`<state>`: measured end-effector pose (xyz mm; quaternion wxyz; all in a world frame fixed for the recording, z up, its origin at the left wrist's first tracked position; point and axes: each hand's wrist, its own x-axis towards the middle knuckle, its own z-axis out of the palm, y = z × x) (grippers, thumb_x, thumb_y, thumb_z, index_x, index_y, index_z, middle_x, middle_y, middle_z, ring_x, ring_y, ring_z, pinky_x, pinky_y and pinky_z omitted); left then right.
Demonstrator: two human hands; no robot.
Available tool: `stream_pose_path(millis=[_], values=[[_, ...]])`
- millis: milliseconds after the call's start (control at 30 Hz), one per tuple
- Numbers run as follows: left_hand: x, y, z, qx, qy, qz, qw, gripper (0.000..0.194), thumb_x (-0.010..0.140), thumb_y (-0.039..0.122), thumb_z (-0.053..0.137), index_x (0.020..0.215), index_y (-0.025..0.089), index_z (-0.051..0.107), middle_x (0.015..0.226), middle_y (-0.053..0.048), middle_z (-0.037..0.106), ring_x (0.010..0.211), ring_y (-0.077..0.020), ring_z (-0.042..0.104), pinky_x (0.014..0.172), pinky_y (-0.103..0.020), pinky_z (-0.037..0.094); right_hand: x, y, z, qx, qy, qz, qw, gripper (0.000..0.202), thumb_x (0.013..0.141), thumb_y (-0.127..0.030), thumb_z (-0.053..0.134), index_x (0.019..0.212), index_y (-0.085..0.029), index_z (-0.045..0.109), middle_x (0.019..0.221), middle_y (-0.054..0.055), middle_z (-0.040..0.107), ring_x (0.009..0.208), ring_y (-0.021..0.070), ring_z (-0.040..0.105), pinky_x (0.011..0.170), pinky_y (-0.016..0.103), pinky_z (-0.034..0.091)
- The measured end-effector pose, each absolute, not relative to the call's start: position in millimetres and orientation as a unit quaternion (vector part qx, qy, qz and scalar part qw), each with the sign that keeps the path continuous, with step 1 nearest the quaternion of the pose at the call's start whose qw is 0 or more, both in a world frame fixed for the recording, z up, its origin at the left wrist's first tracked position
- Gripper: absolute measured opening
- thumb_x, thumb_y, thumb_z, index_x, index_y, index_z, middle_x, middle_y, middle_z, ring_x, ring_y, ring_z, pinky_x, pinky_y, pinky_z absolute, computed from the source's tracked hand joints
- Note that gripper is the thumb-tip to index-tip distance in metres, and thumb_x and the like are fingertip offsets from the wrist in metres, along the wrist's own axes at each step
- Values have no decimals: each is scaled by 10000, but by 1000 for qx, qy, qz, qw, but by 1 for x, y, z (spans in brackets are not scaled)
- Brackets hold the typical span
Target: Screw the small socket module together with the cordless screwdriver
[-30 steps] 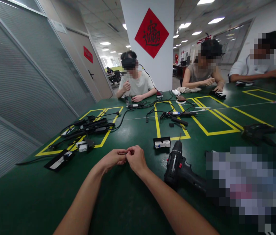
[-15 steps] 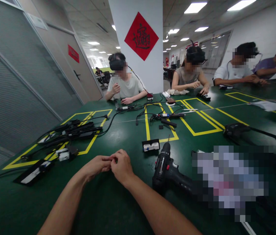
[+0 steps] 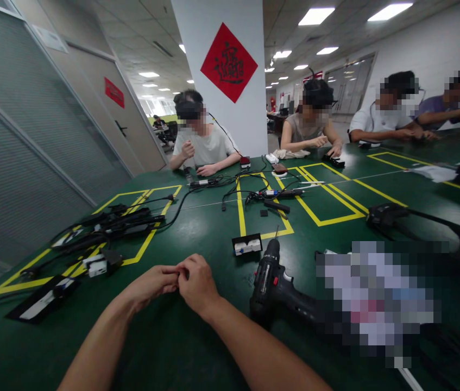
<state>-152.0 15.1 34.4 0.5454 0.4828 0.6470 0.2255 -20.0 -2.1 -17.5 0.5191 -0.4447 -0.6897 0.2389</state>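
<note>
My left hand (image 3: pixel 154 285) and my right hand (image 3: pixel 197 279) meet at the fingertips over the green table (image 3: pixel 164 347). The fingers of both are closed in a pinch, and whatever lies between them is too small or hidden to name. Right of my hands a black cordless drill (image 3: pixel 270 279) lies on the table with its bit pointing away from me. Just beyond the hands is a small black tray (image 3: pixel 247 246) with white pieces in it.
Black cables (image 3: pixel 127 222) and a white block (image 3: pixel 96 265) lie at the left, near a black-and-white strip (image 3: pixel 42 298). A black tool (image 3: pixel 281 193) lies mid-table. A blurred-out item (image 3: pixel 376 298) sits at the right. Several people work across the table.
The whole view has shifted slightly, so the table and its objects appear a little further left. My hands keep the same fingertip-to-fingertip pose.
</note>
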Motion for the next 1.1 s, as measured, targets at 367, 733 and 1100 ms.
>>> stream_pose_path(millis=[367, 733, 1100], values=[[-158, 19, 25, 497, 598, 220, 590, 332, 573, 243, 728, 885, 129, 723, 829, -49, 684, 683, -126, 603, 643, -200, 490, -19, -3, -18, -446, -669, 266, 531, 177, 828, -65, 488, 906, -163, 613, 925, 12, 589, 923, 134, 547, 832, 273, 474], [-154, 16, 29, 545, 597, 202, 553, 293, 597, 247, 664, 858, 127, 726, 754, -35, 664, 615, -117, 550, 592, -201, 438, -17, 0, -21, -468, -640, 295, 533, 139, 851, -104, 536, 976, -139, 587, 911, 15, 589, 858, 139, 575, 775, 319, 507], [-163, 26, 20, 460, 582, 318, 591, 317, 611, 183, 741, 920, 117, 716, 935, -93, 715, 823, -157, 667, 741, -213, 539, -20, -1, -27, -493, -633, 287, 524, 131, 881, -211, 535, 972, -140, 598, 929, 26, 607, 878, 148, 587, 803, 344, 504]])
